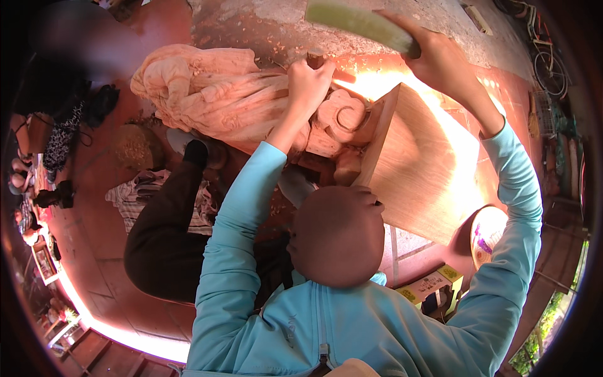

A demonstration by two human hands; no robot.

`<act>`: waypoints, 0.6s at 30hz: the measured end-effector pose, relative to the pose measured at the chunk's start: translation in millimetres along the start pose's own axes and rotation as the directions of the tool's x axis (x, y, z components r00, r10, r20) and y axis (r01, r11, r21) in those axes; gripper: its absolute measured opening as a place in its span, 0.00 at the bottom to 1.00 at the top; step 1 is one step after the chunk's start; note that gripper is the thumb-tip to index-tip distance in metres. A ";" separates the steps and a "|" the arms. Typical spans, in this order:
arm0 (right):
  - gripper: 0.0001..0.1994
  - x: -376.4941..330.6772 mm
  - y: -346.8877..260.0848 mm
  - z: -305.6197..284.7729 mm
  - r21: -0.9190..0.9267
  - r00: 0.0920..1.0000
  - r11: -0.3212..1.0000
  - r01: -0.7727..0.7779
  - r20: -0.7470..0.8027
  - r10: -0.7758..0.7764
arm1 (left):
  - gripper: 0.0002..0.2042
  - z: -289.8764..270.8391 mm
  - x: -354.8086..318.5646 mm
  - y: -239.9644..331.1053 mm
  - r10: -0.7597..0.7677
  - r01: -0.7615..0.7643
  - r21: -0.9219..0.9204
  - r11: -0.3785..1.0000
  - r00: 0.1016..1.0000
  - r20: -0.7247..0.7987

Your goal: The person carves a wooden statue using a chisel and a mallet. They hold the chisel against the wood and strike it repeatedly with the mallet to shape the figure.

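Note:
A large carved wooden statue point(213, 100), a robed figure in pale reddish wood, lies on its side in front of me. A rounded, petal-like carving point(341, 115) shows at its nearer end. My left hand point(309, 85) is closed round a short brown tool handle point(315, 60) over the statue; the tool's working end is hidden, so I cannot tell its exact kind. Raised to the upper right, my right hand point(440, 63) grips a long green mallet-like block point(361, 26), smeared by motion. The block is apart from the left hand's tool.
A large plywood box point(421, 157) stands right of the statue. A woven hat point(487, 235) and a yellow-and-white carton point(433, 292) lie nearer me. Left are a striped cloth point(135, 201) and a stump with shavings point(135, 147). A bicycle point(549, 69) stands far right.

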State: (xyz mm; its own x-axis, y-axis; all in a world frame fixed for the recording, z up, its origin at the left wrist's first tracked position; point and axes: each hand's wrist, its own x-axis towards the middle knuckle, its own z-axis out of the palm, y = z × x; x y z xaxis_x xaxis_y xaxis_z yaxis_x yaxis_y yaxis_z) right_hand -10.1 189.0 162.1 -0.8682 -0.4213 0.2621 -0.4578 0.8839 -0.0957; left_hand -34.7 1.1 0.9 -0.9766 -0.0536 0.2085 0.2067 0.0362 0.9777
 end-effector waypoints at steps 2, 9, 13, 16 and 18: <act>0.35 -5.0 -6.7 1.0 0.097 0.986 0.982 -0.161 0.057 0.156 | 0.10 -1.1 0.3 5.6 0.003 -0.002 -0.027 1.000 1.000 0.012; 0.28 -45.0 -10.1 5.2 0.105 0.991 0.993 -0.061 0.122 0.048 | 0.13 -36.8 -54.3 61.1 -0.131 0.167 -0.524 0.835 0.986 0.106; 0.28 -77.8 -7.0 4.6 0.250 0.962 0.936 -0.247 0.183 0.205 | 0.10 -71.6 -57.7 89.3 -0.238 0.285 -0.267 0.920 0.951 0.196; 0.30 -107.6 6.1 9.7 0.382 0.934 0.855 -0.350 0.211 0.287 | 0.09 -65.5 -76.9 79.6 -0.169 0.044 0.396 0.917 0.944 0.285; 0.28 -119.9 -0.3 2.2 0.439 0.845 0.726 -0.530 0.342 0.411 | 0.12 -57.8 -94.3 64.5 -0.233 -0.045 0.589 0.807 0.892 0.388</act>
State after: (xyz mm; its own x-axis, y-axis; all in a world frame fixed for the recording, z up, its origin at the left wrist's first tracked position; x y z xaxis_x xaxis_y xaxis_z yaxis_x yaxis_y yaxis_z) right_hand 93.8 238.8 128.6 -0.9873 -0.0623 -0.1462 0.0442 0.7757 -0.6296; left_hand 74.2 -49.2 45.7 -0.9422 0.3311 -0.0518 0.1756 0.6193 0.7653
